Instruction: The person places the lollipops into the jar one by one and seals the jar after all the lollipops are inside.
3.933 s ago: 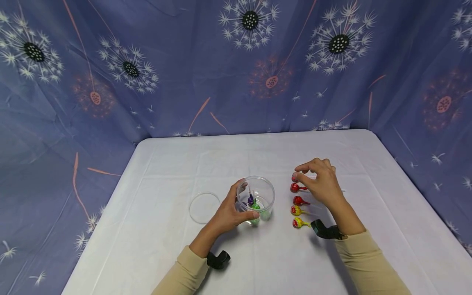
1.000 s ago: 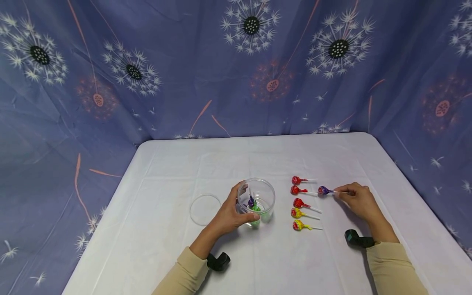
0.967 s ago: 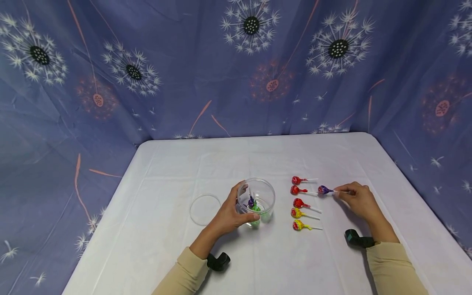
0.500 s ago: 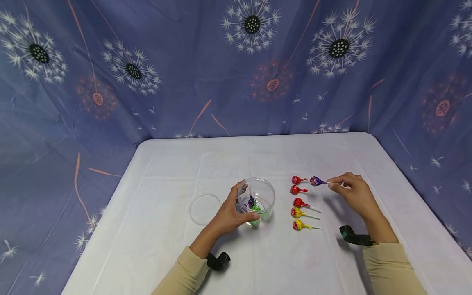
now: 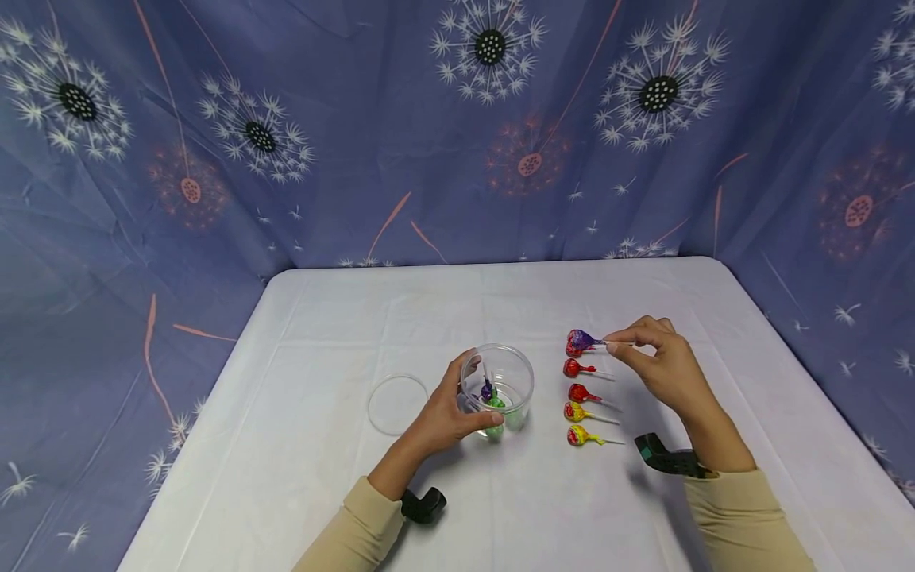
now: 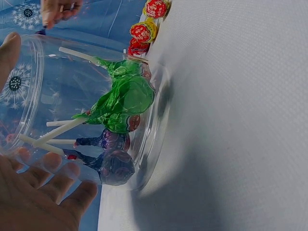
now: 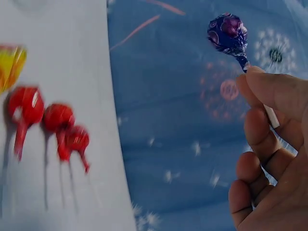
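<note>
My right hand (image 5: 661, 357) pinches the white stick of a purple-wrapped lollipop (image 7: 228, 33) between thumb and index finger, its head overlapping the farthest red lollipop in the head view. My left hand (image 5: 443, 409) curls round a clear plastic tub (image 5: 511, 345), thumb on the near side and fingers on the far side. Inside the tub, green lollipops (image 6: 127, 94) and purple lollipops (image 6: 118, 166) stand with sticks slanting up. To the right of the tub lies a column of lollipops: red ones (image 5: 581, 393) farther off, yellow ones (image 5: 577, 434) nearer me.
A clear ring-shaped lid (image 5: 369, 405) lies on the white-covered table (image 5: 300, 477), left of the tub. Behind the table hangs a blue dandelion-print curtain (image 5: 372, 143). A dark wrist camera (image 5: 668, 457) sits on the right wrist.
My right hand reached to the right, took up the purple lollipop, then raised it and carried it left and away from me over the far red one. The left hand keeps holding the tub.
</note>
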`<control>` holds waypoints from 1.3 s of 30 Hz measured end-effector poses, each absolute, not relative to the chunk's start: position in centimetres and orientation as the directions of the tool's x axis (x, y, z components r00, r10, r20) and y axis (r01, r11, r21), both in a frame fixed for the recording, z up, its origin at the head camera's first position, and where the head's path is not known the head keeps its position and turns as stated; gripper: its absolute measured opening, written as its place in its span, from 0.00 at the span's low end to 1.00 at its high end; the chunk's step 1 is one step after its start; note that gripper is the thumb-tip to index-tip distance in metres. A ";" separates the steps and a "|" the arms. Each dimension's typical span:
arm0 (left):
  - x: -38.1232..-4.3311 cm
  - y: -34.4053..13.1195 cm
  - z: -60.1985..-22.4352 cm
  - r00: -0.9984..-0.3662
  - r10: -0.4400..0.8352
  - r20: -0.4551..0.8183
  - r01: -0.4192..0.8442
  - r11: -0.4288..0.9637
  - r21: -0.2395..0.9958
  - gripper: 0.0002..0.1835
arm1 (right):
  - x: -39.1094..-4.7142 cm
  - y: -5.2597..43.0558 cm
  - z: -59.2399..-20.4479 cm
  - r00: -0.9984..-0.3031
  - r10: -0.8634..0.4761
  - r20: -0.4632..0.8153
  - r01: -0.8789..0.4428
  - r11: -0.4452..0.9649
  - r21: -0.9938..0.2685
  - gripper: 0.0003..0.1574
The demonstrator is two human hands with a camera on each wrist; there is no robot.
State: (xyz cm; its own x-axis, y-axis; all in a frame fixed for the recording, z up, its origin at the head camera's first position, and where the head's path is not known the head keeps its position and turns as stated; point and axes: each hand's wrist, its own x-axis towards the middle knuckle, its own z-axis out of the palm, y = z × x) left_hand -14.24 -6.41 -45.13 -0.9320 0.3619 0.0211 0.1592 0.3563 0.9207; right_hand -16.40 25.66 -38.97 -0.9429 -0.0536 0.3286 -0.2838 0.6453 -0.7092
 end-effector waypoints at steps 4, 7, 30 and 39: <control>-14.3 -6.4 -45.2 -0.933 0.360 0.015 0.155 0.364 0.918 0.53 | -16.3 24.0 -38.2 -0.921 -0.094 0.377 -0.353 0.610 -0.709 0.04; -14.3 -6.5 -45.2 -0.933 0.359 0.010 0.153 0.372 0.916 0.54 | -16.3 23.0 -37.8 -0.903 -0.129 0.410 -0.402 0.588 -0.702 0.05; -14.4 -6.4 -45.4 -0.932 0.364 0.006 0.136 0.332 0.933 0.53 | -16.5 16.1 -37.2 -0.858 -0.312 0.409 -0.514 0.558 -0.652 0.03; -14.5 -6.5 -45.5 -0.927 0.375 0.007 0.136 0.317 0.939 0.53 | -17.0 14.7 -38.3 -0.846 -0.358 0.396 -0.533 0.609 -0.587 0.03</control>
State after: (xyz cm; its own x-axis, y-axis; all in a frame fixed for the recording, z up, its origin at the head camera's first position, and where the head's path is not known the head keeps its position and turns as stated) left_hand -14.49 -6.53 -45.54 -0.9270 0.3750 0.0074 0.1358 0.3172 0.9386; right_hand -17.02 14.69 -38.30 -0.8456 -0.3579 0.3960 -0.5329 0.6091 -0.5874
